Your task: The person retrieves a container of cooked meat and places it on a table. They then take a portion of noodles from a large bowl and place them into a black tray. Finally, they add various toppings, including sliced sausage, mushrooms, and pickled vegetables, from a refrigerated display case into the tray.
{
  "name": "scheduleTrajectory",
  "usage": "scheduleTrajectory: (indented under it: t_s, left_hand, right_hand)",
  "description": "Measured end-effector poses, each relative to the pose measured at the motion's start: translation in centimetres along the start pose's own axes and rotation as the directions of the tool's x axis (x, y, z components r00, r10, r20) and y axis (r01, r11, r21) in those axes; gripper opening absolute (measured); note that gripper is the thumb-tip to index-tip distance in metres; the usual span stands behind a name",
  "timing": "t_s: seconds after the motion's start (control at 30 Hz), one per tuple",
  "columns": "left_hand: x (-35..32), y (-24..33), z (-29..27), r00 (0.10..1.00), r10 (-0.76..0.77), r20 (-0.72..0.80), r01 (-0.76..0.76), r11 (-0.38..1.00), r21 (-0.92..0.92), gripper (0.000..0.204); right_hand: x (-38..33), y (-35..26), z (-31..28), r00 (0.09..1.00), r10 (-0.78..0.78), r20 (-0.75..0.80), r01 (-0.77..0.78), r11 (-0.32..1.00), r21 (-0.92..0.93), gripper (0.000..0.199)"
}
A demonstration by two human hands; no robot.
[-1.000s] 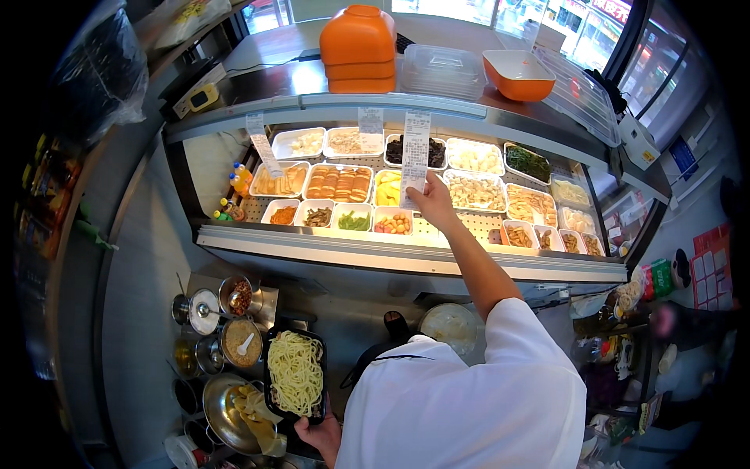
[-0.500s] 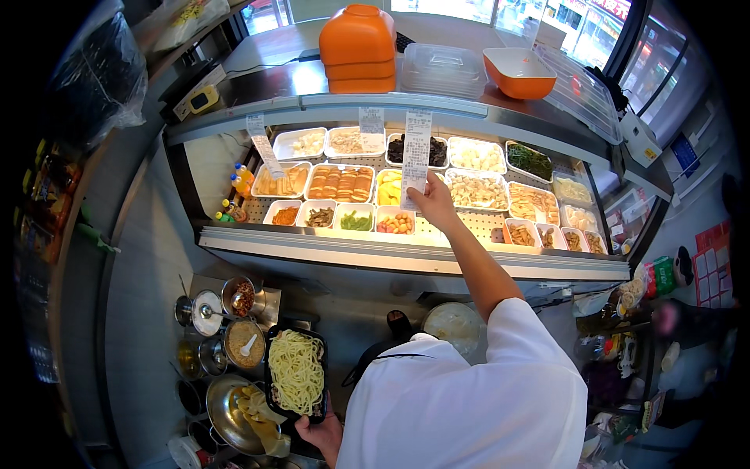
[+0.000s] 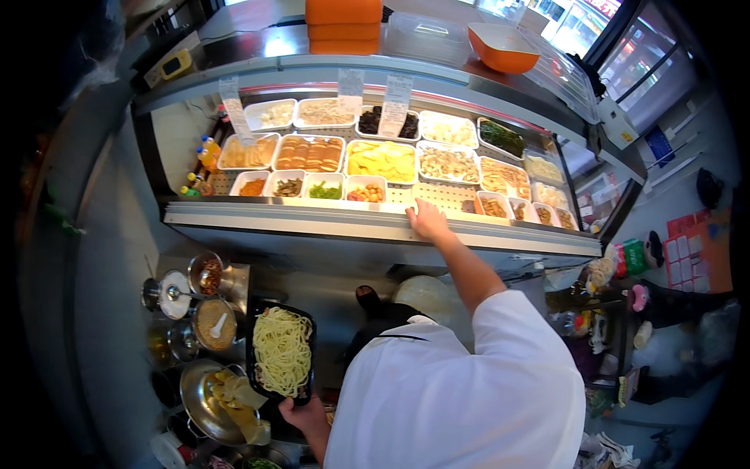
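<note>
My left hand (image 3: 303,416) grips the near end of a black tray (image 3: 312,353) heaped with pale yellow noodles (image 3: 281,352). The tray is held above the floor beside the pots on the left. My right hand (image 3: 427,220) reaches to the front ledge (image 3: 351,220) of the lit display case, with its fingers outstretched and nothing visible in them. Just beyond it is a bare perforated patch of the case floor (image 3: 444,195). A long printed paper slip (image 3: 396,103) hangs over the dark food tray, apart from my hand.
White trays of food fill the case, among them yellow slices (image 3: 381,161) and rolls (image 3: 309,153). On top stand orange bowls (image 3: 344,27) and clear plastic lids (image 3: 426,37). Left of the noodles are a steel bowl (image 3: 195,391) and a pot of crushed topping (image 3: 211,320).
My right hand has let go of the paper slip and come down to the case's front ledge. The slip hangs freely. My left hand still holds the noodle tray; the view has shifted.
</note>
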State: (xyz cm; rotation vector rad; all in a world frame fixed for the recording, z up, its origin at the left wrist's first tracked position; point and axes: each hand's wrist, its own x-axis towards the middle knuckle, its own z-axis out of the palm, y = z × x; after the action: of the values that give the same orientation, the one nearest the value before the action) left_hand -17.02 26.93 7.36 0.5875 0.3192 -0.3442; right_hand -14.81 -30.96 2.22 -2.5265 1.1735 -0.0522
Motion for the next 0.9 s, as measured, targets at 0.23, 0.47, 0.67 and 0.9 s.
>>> scheduleTrajectory:
  t_s: [0.23,0.47,0.67,0.9]
  left_hand:
    - [1.1,0.8,0.7,0.998,-0.055,-0.030,0.056,0.998,0.033,0.079]
    - [2.6,-2.3,4.5,0.995,-0.066,0.077,0.059,0.994,0.090,0.075]
    - [5.5,-8.6,11.2,0.987,-0.143,0.071,0.137,0.987,0.081,0.075]
    - [8.4,-15.4,18.9,0.982,-0.187,0.016,0.183,0.974,0.136,0.073]
  right_hand:
    - [-3.0,1.9,4.7,0.885,-0.180,-0.428,0.119,0.979,-0.167,0.038]
    - [-2.7,1.9,3.9,0.875,-0.173,-0.451,0.127,0.983,-0.131,0.038]
    - [-2.1,2.1,2.0,0.892,-0.190,-0.411,0.168,0.982,-0.091,0.041]
    - [-2.0,3.0,1.4,0.902,-0.224,-0.369,0.247,0.969,0.014,0.039]
